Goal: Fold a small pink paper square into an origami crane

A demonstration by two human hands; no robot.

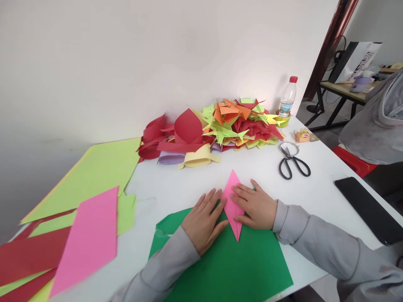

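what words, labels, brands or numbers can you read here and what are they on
None reads surely:
bottle label: too small
snack packet: print too small and blurred
white bag in the background: big dark letters, slanted and blurred

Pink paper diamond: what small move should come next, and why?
I'd probably slide the right hand's thumb down the centre seam, pressing lightly. The pink paper diamond shows that seam running nearly tip to tip, the left hand is at its left edge to steady it, and its lower point lies flat on the green sheet.
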